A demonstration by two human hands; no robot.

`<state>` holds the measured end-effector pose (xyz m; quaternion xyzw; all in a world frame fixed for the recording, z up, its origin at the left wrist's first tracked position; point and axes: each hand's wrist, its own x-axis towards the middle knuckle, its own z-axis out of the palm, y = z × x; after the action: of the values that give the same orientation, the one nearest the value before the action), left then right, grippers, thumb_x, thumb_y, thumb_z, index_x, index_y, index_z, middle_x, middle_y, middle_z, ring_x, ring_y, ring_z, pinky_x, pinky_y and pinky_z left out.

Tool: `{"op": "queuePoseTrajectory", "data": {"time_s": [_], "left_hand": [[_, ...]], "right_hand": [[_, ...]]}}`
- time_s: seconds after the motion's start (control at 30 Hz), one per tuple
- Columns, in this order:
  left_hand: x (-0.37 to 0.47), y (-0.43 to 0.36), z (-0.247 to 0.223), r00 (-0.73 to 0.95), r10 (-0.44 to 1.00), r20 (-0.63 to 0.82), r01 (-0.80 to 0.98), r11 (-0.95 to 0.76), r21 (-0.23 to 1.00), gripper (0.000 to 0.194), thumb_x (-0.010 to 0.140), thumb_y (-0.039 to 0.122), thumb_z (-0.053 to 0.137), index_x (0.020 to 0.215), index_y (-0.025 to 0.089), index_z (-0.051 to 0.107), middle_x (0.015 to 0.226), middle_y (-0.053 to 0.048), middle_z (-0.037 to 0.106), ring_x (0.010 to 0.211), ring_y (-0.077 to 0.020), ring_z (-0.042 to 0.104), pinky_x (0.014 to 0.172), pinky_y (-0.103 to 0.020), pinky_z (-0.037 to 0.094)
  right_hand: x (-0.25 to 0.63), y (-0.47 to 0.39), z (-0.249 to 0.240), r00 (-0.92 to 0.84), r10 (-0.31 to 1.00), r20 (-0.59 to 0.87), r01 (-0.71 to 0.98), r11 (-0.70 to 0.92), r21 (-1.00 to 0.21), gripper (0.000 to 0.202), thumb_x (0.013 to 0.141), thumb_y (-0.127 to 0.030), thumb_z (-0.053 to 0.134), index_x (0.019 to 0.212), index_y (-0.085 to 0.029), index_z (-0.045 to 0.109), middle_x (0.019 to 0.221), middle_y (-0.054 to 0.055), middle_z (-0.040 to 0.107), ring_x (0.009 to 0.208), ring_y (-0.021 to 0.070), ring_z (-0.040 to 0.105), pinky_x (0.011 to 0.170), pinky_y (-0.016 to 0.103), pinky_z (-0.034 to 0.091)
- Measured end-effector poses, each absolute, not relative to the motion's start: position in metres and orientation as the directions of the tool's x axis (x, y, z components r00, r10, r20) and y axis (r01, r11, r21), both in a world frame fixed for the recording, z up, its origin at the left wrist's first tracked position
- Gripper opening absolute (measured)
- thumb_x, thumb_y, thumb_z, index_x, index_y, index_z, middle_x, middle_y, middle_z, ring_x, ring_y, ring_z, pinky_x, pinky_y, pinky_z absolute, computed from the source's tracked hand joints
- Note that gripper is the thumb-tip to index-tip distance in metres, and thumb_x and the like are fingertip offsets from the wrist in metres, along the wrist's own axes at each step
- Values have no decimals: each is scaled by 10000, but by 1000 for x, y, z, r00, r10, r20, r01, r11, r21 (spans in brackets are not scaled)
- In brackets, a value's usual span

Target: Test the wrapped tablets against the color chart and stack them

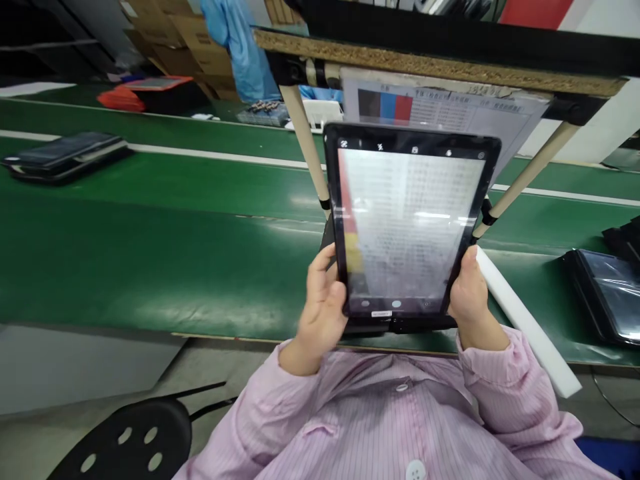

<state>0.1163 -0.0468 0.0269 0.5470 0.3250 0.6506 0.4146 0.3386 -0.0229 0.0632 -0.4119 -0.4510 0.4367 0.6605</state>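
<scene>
A black-framed tablet [405, 227] is held up in front of me, tilted, with its lit screen toward me. The screen shows a blurry page of text, with a camera-style row of icons along the top and buttons at the bottom. My left hand [323, 307] grips its lower left edge, thumb at the front. At the lower right edge, my right hand [470, 290] is closed around the side. Behind the tablet hangs a printed sheet [450, 110] with grey, blue and red colour blocks. Something dark lies under the tablet on the green table; its kind is hidden.
A shelf [440, 63] on beige poles stands just beyond the tablet. A white foam strip [527, 320] slants beside my right forearm. Stacked devices [67, 155] lie at left, and more wrapped devices [607, 293] at right. A black stool [130, 440] is below left.
</scene>
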Motion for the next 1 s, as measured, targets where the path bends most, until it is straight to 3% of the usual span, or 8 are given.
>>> {"op": "queuePoseTrajectory", "data": {"time_s": [0.1, 0.2, 0.3, 0.43, 0.53, 0.77, 0.93, 1.0], "left_hand": [[104, -50, 33, -48, 980, 194, -445, -195, 874, 481, 987, 520, 736, 1453, 426, 659, 1340, -23, 778, 1176, -226, 769, 1049, -399, 632], [101, -54, 34, -87, 995, 45, -468, -80, 880, 542, 904, 493, 840, 1424, 470, 692, 1422, 19, 760, 1229, -214, 758, 995, -340, 659], [105, -57, 33, -88, 996, -16, -434, -24, 901, 562, 871, 565, 846, 1410, 501, 704, 1483, 34, 727, 1320, -260, 722, 1047, -409, 654], [104, -62, 25, -125, 991, -39, -390, -13, 921, 641, 857, 616, 837, 1465, 542, 648, 1531, 42, 691, 1436, -299, 644, 1122, -493, 614], [100, -68, 24, -184, 982, -38, -335, -26, 942, 702, 856, 614, 841, 1513, 507, 619, 1569, 14, 662, 1480, -315, 603, 1178, -517, 567], [78, -66, 66, -193, 956, -221, -365, 139, 920, 704, 828, 522, 895, 1480, 348, 692, 1386, -75, 780, 1311, -334, 730, 1099, -490, 632], [54, -33, 78, -238, 890, -388, -385, 280, 879, 636, 890, 216, 775, 1514, 239, 656, 1157, -93, 849, 1111, -298, 813, 937, -430, 699], [51, -21, 73, -259, 863, -434, -364, 329, 871, 602, 916, 128, 681, 1513, 194, 650, 1112, -98, 854, 1060, -267, 824, 905, -385, 699]], "right_hand": [[342, -33, 75, 90, 935, 342, -82, 349, -934, 683, 1012, -799, 482, 1492, -343, 650, 1585, 10, 632, 1585, 271, 475, 1343, 494, 395], [343, -41, 101, -8, 881, 473, 69, 473, -879, 740, 1050, -757, 438, 1702, -418, 348, 1780, -65, 354, 1676, 254, 295, 1396, 493, 271], [344, -43, 127, -60, 850, 523, 180, 524, -832, 765, 1071, -745, 385, 1740, -411, 226, 1804, -88, 284, 1689, 258, 249, 1396, 485, 262], [347, -38, 136, -72, 824, 562, 333, 551, -765, 744, 1088, -719, 366, 1739, -377, 255, 1805, -85, 274, 1691, 289, 241, 1376, 492, 312], [349, -32, 129, -70, 846, 529, 404, 509, -760, 751, 1082, -714, 400, 1728, -342, 313, 1783, -35, 335, 1643, 321, 363, 1340, 509, 383], [377, -16, 103, 18, 929, 369, 274, 351, -895, 837, 1027, -838, 348, 1739, -420, 212, 1708, 4, 481, 1496, 290, 576, 1302, 551, 409], [428, -21, 67, 146, 988, 54, 608, -46, -792, 883, 960, -858, 477, 1536, -211, 648, 1591, 148, 602, 1547, 409, 504, 1356, 634, 286], [441, -28, 55, 142, 987, -69, 666, -146, -732, 856, 959, -826, 502, 1485, -180, 695, 1583, 163, 603, 1557, 425, 485, 1363, 629, 281]]}}
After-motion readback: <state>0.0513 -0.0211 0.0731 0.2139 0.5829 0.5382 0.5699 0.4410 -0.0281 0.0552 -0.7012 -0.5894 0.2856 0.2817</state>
